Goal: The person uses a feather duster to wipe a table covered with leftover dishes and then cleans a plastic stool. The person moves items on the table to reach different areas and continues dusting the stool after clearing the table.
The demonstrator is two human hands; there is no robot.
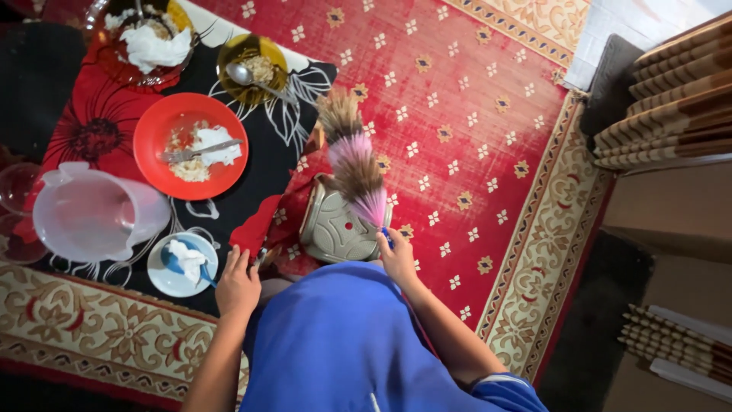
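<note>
My right hand [398,258] grips the blue handle of a feather duster [355,164] whose brown and pink feathers reach away from me over the red patterned carpet [457,91]. Under the feathers lies a grey-green dustpan [335,229]. My left hand [238,284] rests on the edge of a black and red floral cloth [99,126], fingers curled at its folded corner. I cannot tell whether it pinches the cloth. A blue garment covers my lap.
On the cloth stand a red plate with rice and a fork [191,145], a yellow bowl with a spoon [252,69], a glass dish with crumpled tissue [141,42], a clear plastic jug [91,214] and a small white saucer [181,263]. Striped cushions [671,99] lie at right.
</note>
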